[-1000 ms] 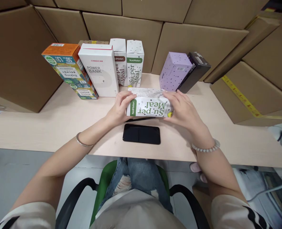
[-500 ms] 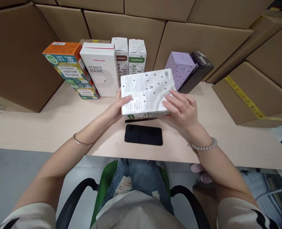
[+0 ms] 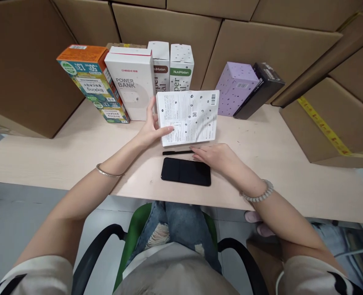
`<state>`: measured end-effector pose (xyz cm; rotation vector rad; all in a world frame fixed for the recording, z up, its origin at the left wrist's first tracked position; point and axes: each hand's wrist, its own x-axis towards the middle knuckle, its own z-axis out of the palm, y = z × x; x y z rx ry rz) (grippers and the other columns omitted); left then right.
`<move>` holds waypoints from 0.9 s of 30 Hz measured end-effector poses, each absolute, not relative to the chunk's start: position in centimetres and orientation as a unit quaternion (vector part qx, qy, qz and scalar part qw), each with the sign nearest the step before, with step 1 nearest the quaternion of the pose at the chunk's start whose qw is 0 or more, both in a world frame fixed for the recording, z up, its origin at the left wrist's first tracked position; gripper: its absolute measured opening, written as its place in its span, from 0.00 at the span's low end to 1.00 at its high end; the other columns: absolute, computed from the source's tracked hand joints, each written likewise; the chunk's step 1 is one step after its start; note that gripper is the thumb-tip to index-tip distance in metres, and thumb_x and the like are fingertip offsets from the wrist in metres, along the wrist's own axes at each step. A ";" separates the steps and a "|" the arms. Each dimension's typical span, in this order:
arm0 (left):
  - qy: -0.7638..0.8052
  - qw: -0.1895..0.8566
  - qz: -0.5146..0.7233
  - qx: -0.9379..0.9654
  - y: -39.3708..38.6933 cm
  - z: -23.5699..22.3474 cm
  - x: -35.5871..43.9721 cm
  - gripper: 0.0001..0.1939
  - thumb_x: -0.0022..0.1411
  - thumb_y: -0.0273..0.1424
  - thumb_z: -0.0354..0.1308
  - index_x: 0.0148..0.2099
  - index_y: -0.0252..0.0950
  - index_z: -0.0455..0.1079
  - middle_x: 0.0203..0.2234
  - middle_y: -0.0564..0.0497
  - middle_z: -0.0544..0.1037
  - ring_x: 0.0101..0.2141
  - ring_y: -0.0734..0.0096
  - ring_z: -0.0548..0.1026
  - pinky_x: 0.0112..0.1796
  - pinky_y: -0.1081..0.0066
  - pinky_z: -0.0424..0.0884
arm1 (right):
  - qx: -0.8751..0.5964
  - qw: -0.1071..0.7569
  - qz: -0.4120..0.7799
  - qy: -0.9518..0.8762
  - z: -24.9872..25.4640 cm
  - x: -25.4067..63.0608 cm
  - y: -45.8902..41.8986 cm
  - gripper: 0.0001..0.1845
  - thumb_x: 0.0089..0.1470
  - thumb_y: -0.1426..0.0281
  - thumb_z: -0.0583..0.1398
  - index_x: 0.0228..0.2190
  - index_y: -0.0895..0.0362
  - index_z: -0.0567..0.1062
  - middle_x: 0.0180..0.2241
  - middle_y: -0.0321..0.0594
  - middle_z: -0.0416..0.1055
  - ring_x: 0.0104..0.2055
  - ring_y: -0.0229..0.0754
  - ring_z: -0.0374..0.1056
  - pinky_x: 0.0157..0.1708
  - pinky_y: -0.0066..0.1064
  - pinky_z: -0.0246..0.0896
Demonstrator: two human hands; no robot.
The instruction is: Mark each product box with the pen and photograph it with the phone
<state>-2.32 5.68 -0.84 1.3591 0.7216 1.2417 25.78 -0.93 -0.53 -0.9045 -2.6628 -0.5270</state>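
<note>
A white printed carton (image 3: 189, 110) with dark specks, small text, a QR code and a barcode is tilted up above the table. My left hand (image 3: 153, 127) grips its left side, thumb across the printed face and fingers behind the edge. My right hand (image 3: 216, 157) is off the carton, low over the table, with fingers stretched out to the left. Its fingertips are at the right end of a black pen (image 3: 177, 153) and cover that end; whether they touch it is unclear. Just below the pen lies a black smartphone (image 3: 186, 171), screen up.
Along the back left stand orange-topped Binking boxes (image 3: 89, 73), a white power bank box (image 3: 132, 86) and two NutriMotion cartons (image 3: 181, 65). A lilac box (image 3: 235, 88) and a leaning black box (image 3: 263, 90) stand at the back right. Large cardboard boxes (image 3: 169, 24) wall in the table.
My right hand has let go of the carton and moved down to the pen. The carton, now in my left hand alone, has tilted so its printed face is more upright.
</note>
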 end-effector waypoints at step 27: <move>0.304 0.470 0.514 0.650 5.0 -0.4 -1.6 0.69 0.37 0.36 0.84 0.74 0.44 0.47 0.57 0.41 0.74 0.73 0.36 0.56 0.69 0.42 0.61 | -0.270 0.501 0.021 -0.822 0.5 25.1 -0.7 0.04 0.65 0.68 0.62 0.41 0.50 0.77 0.39 0.40 0.82 0.40 0.43 0.78 0.40 0.37 0.75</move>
